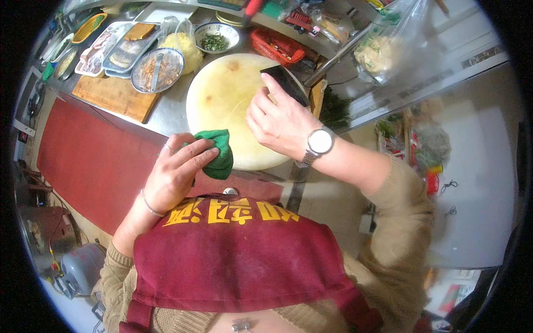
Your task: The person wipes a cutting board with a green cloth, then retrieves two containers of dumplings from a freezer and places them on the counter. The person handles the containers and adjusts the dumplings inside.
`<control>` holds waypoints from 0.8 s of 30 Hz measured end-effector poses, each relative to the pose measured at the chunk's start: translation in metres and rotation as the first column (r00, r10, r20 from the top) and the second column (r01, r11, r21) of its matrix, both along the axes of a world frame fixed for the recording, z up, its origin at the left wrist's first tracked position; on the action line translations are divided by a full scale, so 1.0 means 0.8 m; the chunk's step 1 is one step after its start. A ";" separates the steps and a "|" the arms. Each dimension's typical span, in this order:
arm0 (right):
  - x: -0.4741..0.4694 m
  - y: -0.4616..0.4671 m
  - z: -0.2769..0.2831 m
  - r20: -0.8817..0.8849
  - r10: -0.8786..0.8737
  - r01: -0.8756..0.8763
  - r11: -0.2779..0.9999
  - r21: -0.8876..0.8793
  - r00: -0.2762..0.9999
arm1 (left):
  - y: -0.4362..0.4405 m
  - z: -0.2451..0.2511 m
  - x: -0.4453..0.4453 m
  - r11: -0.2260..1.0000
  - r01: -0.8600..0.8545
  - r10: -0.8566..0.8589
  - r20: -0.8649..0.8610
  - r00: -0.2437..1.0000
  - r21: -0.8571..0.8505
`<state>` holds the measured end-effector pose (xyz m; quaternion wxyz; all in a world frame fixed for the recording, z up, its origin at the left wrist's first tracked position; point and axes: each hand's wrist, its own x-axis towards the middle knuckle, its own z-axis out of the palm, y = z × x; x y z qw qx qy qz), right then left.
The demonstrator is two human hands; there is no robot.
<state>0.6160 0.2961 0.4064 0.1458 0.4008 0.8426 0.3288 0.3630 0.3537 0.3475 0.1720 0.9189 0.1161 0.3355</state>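
My left hand (177, 170) grips a bunched green cloth (218, 156) just off the near left rim of a thick round cutting board (225, 100). My right hand (279, 112) is over the right half of that board, back of the hand up. One finger reaches out to the corner of a dark, broad blade (287, 83), which looks like a cleaver's, while the other fingers curl. Whether those fingers hold anything is hidden, and no handle shows.
A wooden board (116, 98) lies left on the steel counter, with a bowl of chopped food (156, 70) overlapping it. Behind stand lidded trays (129, 48), a bowl of chopped greens (216, 39) and a red basket (277, 45). A filled plastic bag (377, 54) hangs at right.
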 end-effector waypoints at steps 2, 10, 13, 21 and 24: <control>-0.002 0.000 0.002 -0.008 0.015 -0.015 1.000 0.011 1.000 | 0.001 -0.005 -0.002 1.000 -0.017 0.017 -0.001 1.000 -0.014; -0.002 0.002 0.005 0.057 0.007 -0.006 1.000 -0.016 0.998 | -0.001 -0.009 -0.003 0.998 -0.033 0.032 -0.025 0.999 -0.045; 0.002 0.004 0.005 0.041 0.001 0.000 1.000 -0.022 0.999 | -0.001 -0.008 -0.001 0.999 -0.031 0.030 -0.035 0.999 -0.020; 0.014 0.005 0.007 0.025 0.007 -0.007 1.000 -0.017 1.000 | -0.006 -0.009 0.010 0.999 -0.051 0.050 -0.057 0.997 -0.014; 0.020 0.010 0.008 0.020 0.031 -0.030 0.999 -0.033 0.999 | -0.009 -0.010 0.014 0.995 -0.064 0.059 -0.067 0.996 -0.074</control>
